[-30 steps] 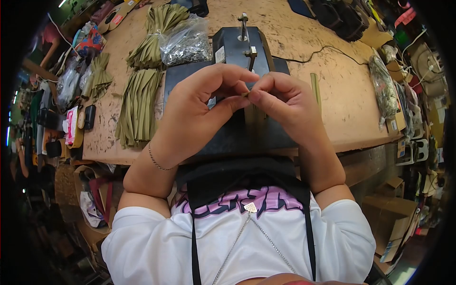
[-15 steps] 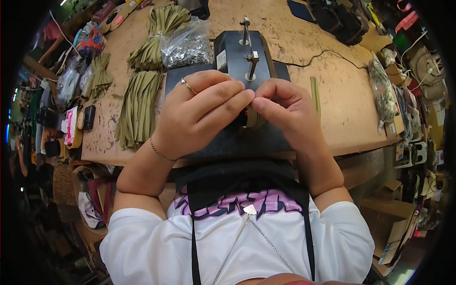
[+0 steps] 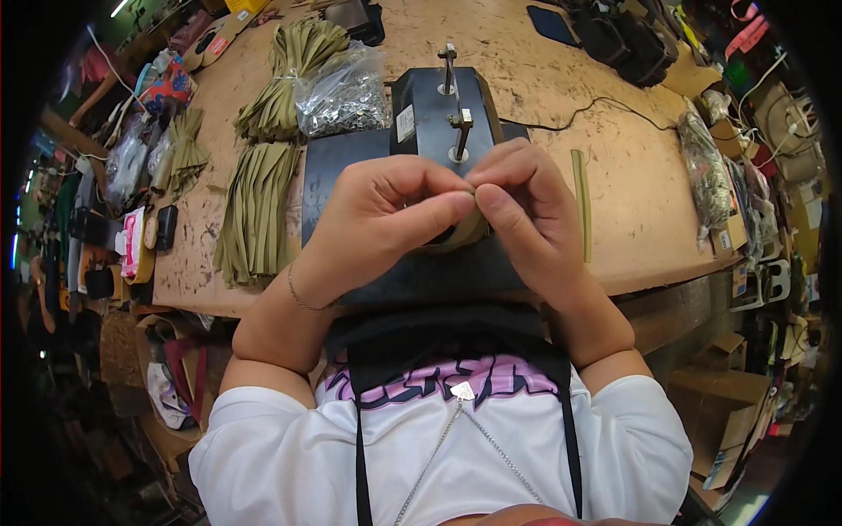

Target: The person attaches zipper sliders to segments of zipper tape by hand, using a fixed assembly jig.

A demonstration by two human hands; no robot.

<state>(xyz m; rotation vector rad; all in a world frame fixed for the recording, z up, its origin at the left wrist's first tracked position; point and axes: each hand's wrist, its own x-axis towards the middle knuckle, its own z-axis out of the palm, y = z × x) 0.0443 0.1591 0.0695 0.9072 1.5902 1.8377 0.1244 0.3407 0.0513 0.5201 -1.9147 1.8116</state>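
My left hand (image 3: 377,210) and my right hand (image 3: 531,215) meet in front of the dark machine (image 3: 445,114). Thumb and fingers of each are pinched together, tip to tip, on a small olive piece (image 3: 474,189) that is mostly hidden. Below the fingertips an olive strip (image 3: 474,237) curves, partly covered by my hands. Two metal posts rise from the machine's top. To the left lie a bundle of olive strips (image 3: 256,210) and a clear plastic bag of small metal pieces (image 3: 344,96).
A second olive bundle (image 3: 294,66) lies behind the first. On the right are a single olive strip (image 3: 581,206), a black cable (image 3: 605,100) and a plastic-wrapped bundle (image 3: 706,175). Black bags (image 3: 623,39) lie at the back right. A person's arm (image 3: 96,98) shows at the far left.
My left hand has turned, its thumb now showing against the fingers, and both hands' fingertips sit slightly lower. The machine appears slightly lower in the view.
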